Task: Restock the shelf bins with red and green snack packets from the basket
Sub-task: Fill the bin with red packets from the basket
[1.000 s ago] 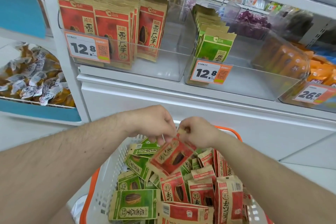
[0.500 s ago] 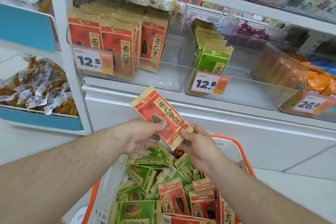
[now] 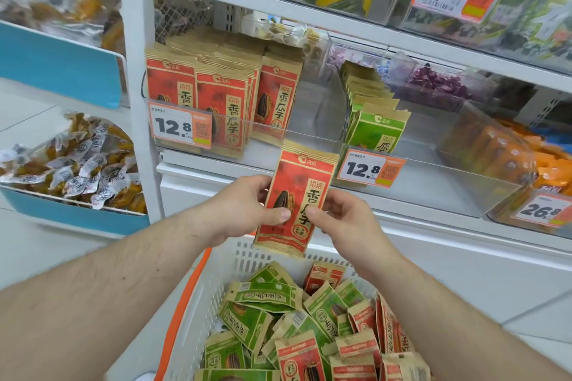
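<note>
I hold one red snack packet (image 3: 301,195) upright in front of the shelf, above the basket. My left hand (image 3: 244,210) grips its left edge with the thumb on the front. My right hand (image 3: 343,219) pinches its right edge. Below, the white basket (image 3: 247,257) with an orange rim holds several red and green packets (image 3: 269,300). On the shelf, a clear bin (image 3: 312,120) holds upright red packets (image 3: 223,102) on its left side. The clear bin to its right (image 3: 433,176) holds a row of green packets (image 3: 376,130).
Price tags reading 12.8 (image 3: 181,128) (image 3: 370,168) hang on both bin fronts. An orange-packet bin (image 3: 526,164) sits at the right. A blue tray of wrapped snacks (image 3: 71,170) stands at the left. An upper shelf (image 3: 340,22) overhangs the bins.
The red packet came up out of the basket, turned from tilted to upright, and now sits higher, just below the red bin's front. Both hands rose with it.
</note>
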`<state>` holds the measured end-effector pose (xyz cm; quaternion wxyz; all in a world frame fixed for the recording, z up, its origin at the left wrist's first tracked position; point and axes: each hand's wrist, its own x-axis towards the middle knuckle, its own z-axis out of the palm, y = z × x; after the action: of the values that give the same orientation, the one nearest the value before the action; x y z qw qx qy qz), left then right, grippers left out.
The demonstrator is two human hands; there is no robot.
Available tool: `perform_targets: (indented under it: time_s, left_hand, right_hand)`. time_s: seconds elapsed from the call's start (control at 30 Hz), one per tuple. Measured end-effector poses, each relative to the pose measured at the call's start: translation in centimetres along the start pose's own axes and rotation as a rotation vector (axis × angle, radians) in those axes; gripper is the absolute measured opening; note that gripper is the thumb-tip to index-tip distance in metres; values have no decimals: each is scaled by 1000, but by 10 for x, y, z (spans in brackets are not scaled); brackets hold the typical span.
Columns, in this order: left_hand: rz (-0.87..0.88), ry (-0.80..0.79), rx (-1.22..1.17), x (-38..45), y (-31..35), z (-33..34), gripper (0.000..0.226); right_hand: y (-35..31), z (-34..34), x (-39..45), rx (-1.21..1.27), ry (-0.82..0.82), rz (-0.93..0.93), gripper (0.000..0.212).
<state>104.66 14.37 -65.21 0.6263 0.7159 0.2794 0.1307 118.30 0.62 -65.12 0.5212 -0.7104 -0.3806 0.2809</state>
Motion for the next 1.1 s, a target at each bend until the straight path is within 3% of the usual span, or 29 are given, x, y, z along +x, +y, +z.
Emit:
perform_targets:
  time_s: [0.2,0.4,0.5,0.67,0.9,1.1]
  left_hand:
    - [78,41,30,0,11,-13,30]
    - [160,395,-24,9,26,-50,29]
    - [161,490,-62,14,25,-60,25]
    - [159,511,-62,21,25,-57,26]
    - [154,517,-55,30,22,-58,25]
    - [151,518,-50,33,21,-59,25]
  right_hand:
    - [-16,8,11,-24,54,-91,20]
    - [-79,-7,43,-157,333,-499,24]
    - [-100,-6,67,-232,409,-582,21]
    - [-104,5,114,-404,337,-430,15]
    - [-89,17,173,-263,250,-79,13]
    - [-85,25,199,-332,208,68,11]
